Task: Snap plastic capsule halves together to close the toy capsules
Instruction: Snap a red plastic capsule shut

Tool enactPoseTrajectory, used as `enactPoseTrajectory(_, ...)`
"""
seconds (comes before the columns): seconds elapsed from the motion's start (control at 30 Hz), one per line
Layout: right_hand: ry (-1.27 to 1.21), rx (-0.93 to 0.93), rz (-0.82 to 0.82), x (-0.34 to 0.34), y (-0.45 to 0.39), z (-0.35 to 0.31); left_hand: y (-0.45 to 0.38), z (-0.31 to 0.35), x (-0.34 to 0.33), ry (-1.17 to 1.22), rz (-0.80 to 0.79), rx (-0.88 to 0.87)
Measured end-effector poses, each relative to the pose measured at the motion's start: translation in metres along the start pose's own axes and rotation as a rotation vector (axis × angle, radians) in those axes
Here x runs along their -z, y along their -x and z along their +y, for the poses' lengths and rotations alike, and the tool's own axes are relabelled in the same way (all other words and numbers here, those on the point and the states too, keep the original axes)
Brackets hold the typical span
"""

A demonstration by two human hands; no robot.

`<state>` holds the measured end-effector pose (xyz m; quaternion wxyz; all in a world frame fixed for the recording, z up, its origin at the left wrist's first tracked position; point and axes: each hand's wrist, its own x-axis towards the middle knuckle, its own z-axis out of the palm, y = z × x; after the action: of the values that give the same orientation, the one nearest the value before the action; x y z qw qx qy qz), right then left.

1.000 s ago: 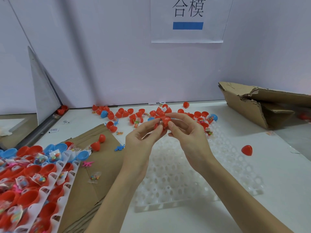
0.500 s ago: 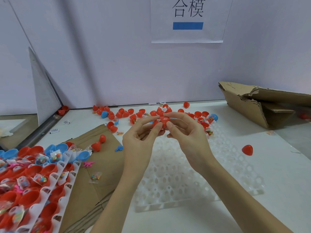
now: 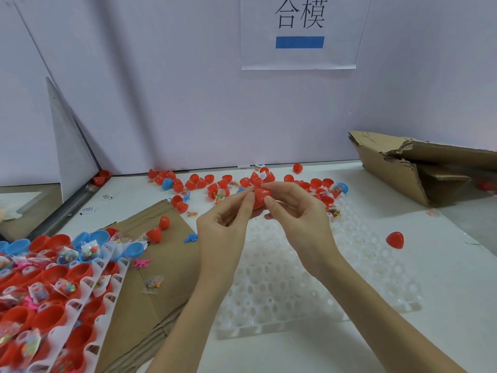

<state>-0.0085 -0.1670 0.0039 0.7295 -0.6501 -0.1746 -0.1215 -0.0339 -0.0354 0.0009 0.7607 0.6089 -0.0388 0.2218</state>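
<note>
Held above the white tray, the red capsule is pinched between the left hand and right hand. It looks light, stiff and slick; best squeezed at both domed ends, fingers clear of the seam.

Two bare forearms came into the head view from the lower edge, with no sleeve visible on either. The left hand and the right hand were ungloved; no ring, watch or bracelet showed on the fingers or wrists. The fingernails that showed were short and unpainted. Both forearms were slim, and only the part from wrist toward elbow was in the picture.
</note>
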Motion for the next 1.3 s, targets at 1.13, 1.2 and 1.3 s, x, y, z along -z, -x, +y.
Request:
enactPoseTrajectory(1.13, 0.036, 0.105, 0.063, -0.0034, 0.0041, 0.0047, 0.0007, -0.0032, 0.0025, -0.253, -0.055, -0.132)
enactPoseTrajectory(1.2, 0.042, 0.099, 0.068, -0.0030, 0.0039, 0.0050, 0.0010, -0.0021, 0.0020, -0.214, -0.043, -0.118)
enactPoseTrajectory(1.3, 0.022, 0.081, 0.065, -0.0039, 0.0045, 0.0058, -0.0020, 0.0004, 0.0047, -0.177, -0.012, -0.082)
